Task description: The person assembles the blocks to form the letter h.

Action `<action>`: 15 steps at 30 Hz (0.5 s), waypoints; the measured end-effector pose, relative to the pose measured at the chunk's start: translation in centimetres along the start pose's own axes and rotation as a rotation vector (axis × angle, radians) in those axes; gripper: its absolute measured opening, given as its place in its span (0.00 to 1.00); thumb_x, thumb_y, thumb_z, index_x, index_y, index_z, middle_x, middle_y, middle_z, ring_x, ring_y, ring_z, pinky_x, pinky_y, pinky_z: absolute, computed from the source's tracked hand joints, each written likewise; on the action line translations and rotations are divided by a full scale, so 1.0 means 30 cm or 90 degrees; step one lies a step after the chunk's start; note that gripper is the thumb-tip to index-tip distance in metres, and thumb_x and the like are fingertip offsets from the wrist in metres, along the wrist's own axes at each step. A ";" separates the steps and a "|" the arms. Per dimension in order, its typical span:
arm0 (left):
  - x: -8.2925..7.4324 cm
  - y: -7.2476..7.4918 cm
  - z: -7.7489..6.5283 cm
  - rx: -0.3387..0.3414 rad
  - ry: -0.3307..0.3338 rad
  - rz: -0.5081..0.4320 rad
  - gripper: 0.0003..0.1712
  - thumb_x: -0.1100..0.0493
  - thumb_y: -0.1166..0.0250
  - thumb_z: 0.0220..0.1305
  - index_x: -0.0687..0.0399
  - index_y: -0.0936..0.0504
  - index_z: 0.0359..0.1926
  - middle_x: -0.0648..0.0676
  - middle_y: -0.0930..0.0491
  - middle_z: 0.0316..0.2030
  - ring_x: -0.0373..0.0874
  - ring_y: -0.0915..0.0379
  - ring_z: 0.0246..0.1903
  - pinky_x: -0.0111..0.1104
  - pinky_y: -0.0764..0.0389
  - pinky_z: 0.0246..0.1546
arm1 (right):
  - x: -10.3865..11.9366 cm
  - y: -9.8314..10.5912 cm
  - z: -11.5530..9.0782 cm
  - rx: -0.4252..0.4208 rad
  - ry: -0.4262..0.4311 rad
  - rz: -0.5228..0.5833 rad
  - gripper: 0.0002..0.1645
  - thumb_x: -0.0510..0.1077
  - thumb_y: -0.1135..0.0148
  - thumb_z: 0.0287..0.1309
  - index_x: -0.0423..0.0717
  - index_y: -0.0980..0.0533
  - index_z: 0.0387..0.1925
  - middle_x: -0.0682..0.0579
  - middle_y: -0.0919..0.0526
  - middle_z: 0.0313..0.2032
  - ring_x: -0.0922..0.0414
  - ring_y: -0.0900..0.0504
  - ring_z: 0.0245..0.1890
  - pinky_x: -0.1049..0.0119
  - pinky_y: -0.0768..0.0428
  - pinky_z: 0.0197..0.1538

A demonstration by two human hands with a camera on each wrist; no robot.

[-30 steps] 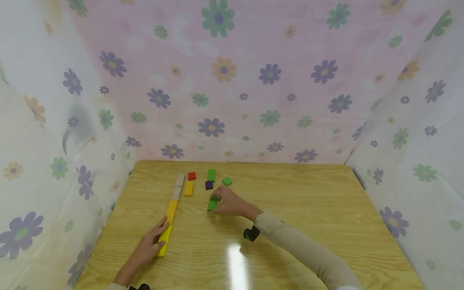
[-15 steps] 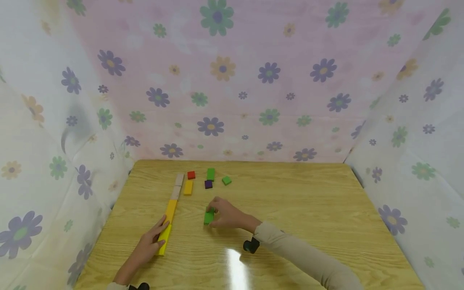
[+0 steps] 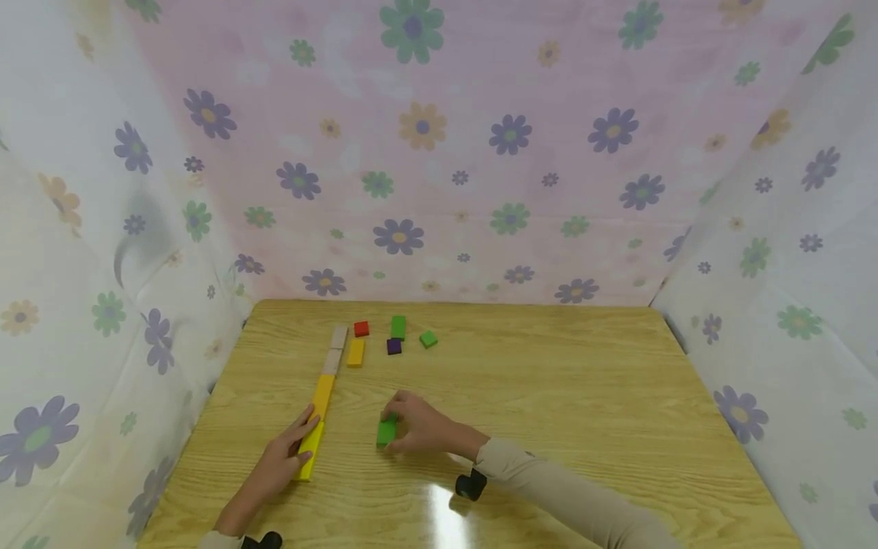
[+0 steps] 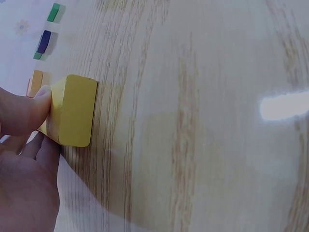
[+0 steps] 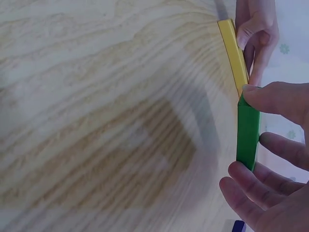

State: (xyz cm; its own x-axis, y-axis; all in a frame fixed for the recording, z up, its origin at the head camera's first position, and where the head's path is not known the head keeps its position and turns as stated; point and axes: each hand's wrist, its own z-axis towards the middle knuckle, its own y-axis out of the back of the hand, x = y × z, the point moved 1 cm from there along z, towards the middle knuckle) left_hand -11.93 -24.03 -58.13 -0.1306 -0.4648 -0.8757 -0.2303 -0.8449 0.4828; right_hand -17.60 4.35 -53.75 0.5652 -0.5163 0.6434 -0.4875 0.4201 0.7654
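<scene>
In the head view, my left hand (image 3: 276, 460) holds a long yellow block (image 3: 312, 451) at the near end of a straight row. The left wrist view shows the thumb on one side of the yellow block (image 4: 78, 111) and fingers on the other. Farther along that row lie an orange block (image 3: 323, 393) and two plain wooden blocks (image 3: 335, 349). To the right of the row, my right hand (image 3: 427, 428) pinches a green rectangular block (image 3: 387, 433) between thumb and fingers. The right wrist view shows this green block (image 5: 248, 133) from its side.
Beyond the hands lie a red block (image 3: 361, 329), an orange-yellow block (image 3: 356, 353), a second green block (image 3: 398, 328), a purple block (image 3: 394, 346) and a small light-green block (image 3: 428, 338). Flowered cloth (image 3: 453, 152) hangs around the wooden table (image 3: 583, 381).
My right hand has drawn the green block toward the near side of the table and slightly left. The left hand stays on the yellow block, and the row has kept its place.
</scene>
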 end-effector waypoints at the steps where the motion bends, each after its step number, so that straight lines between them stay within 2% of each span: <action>1: 0.001 0.000 0.000 0.000 0.002 -0.004 0.36 0.80 0.42 0.54 0.71 0.38 0.66 0.63 0.51 0.71 0.60 0.56 0.67 0.13 0.45 0.54 | 0.001 -0.006 -0.001 0.000 0.001 0.001 0.24 0.49 0.28 0.49 0.47 0.23 0.48 0.54 0.29 0.45 0.62 0.28 0.41 0.75 0.27 0.43; 9: 0.006 0.009 -0.001 0.011 0.015 -0.017 0.36 0.80 0.43 0.56 0.69 0.39 0.67 0.62 0.53 0.71 0.58 0.57 0.68 0.14 0.44 0.54 | 0.024 -0.053 0.002 0.014 0.003 0.005 0.25 0.51 0.28 0.49 0.47 0.23 0.48 0.56 0.29 0.45 0.66 0.30 0.41 0.77 0.28 0.43; 12: 0.005 0.010 0.000 0.011 0.007 -0.017 0.36 0.79 0.42 0.56 0.69 0.38 0.67 0.63 0.52 0.71 0.60 0.57 0.68 0.21 0.41 0.58 | 0.035 -0.064 0.000 0.017 0.007 -0.002 0.26 0.51 0.28 0.49 0.47 0.24 0.48 0.55 0.30 0.45 0.66 0.30 0.41 0.77 0.28 0.43; 14: 0.005 0.008 0.001 0.011 -0.001 -0.019 0.36 0.79 0.41 0.56 0.69 0.38 0.66 0.63 0.52 0.71 0.60 0.56 0.67 0.29 0.38 0.59 | 0.041 -0.072 -0.002 0.018 0.009 -0.004 0.26 0.51 0.28 0.49 0.46 0.24 0.48 0.55 0.30 0.45 0.66 0.29 0.41 0.77 0.28 0.43; 15: 0.010 0.006 0.001 0.012 -0.008 -0.024 0.36 0.79 0.41 0.55 0.69 0.38 0.66 0.64 0.52 0.71 0.56 0.56 0.68 0.29 0.38 0.59 | 0.044 -0.075 -0.004 0.019 0.011 -0.006 0.26 0.51 0.28 0.49 0.46 0.24 0.48 0.55 0.30 0.44 0.65 0.29 0.40 0.78 0.28 0.43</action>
State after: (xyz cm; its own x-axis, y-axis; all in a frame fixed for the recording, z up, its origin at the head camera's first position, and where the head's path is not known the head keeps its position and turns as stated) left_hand -12.04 -24.32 -58.30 -0.1342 -0.4296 -0.8930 -0.2533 -0.8563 0.4500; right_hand -15.68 2.81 -54.64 0.5812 -0.5066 0.6369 -0.5021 0.3926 0.7705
